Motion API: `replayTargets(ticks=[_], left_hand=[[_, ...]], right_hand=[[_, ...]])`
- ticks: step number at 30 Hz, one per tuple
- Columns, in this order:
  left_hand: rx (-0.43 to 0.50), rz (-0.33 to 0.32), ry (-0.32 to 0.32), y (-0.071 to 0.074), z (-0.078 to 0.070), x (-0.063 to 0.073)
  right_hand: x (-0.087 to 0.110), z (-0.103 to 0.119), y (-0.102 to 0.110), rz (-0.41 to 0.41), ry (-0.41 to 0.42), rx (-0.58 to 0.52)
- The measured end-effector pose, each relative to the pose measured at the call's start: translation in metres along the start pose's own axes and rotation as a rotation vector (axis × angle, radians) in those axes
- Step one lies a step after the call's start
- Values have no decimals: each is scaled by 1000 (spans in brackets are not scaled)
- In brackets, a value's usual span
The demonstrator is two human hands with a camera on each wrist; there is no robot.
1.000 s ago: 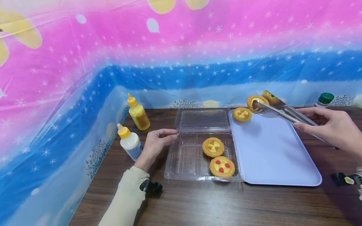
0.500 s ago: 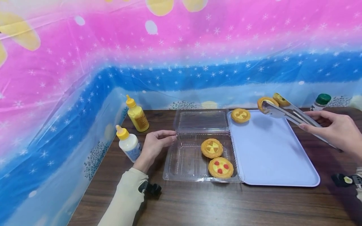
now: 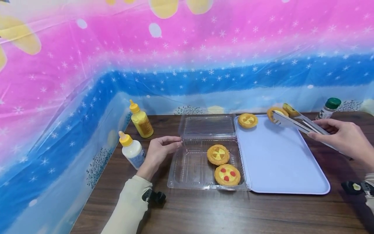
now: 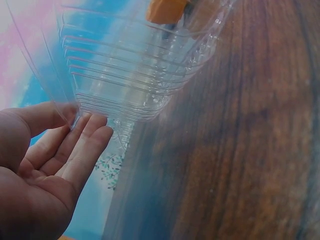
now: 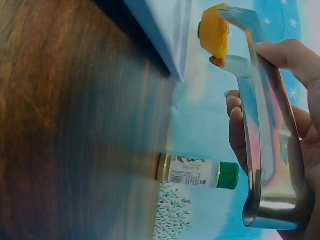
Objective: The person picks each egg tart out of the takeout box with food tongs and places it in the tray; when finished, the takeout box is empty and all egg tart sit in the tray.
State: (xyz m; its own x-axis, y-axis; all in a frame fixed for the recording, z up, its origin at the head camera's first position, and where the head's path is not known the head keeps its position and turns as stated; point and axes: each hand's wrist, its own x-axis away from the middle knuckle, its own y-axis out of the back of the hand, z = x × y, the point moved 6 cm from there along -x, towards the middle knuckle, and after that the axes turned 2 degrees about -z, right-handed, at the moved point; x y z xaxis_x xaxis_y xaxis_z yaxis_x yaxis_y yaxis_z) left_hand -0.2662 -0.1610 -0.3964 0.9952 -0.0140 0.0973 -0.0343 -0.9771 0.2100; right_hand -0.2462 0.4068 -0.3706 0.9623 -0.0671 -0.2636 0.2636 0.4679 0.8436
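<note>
My right hand (image 3: 342, 135) grips metal tongs (image 5: 272, 150), whose tips hold an egg tart (image 3: 277, 116) at the far edge of the lavender tray (image 3: 286, 159). I cannot tell whether that tart touches the tray. Another tart (image 3: 247, 121) lies at the tray's far left corner. With thumb and fingers, my left hand (image 3: 160, 151) pinches the left edge of a clear plastic clamshell box (image 3: 191, 165), near its hinge. Inside the box's right side sit a tart with a cross-like pattern (image 3: 218, 154) and a tart with red dots (image 3: 227, 175).
Left of the box stand a yellow squeeze bottle (image 3: 142, 122) and a white bottle with a yellow cap (image 3: 133, 152). A green-capped shaker (image 3: 328, 109) is behind my right hand. The box's lid (image 3: 208, 125) lies folded back, and a patterned cloth hangs behind the table.
The tongs and the tart they hold have moved right, then lower toward the tray's far edge. My left hand keeps its pinch on the box.
</note>
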Motion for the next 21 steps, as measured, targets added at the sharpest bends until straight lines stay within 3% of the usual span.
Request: replayTargets(ticks=[21], left_hand=[[39,24,-33,-1,-1,-1]], right_hand=[[0,-6,-10,21,-46,26]])
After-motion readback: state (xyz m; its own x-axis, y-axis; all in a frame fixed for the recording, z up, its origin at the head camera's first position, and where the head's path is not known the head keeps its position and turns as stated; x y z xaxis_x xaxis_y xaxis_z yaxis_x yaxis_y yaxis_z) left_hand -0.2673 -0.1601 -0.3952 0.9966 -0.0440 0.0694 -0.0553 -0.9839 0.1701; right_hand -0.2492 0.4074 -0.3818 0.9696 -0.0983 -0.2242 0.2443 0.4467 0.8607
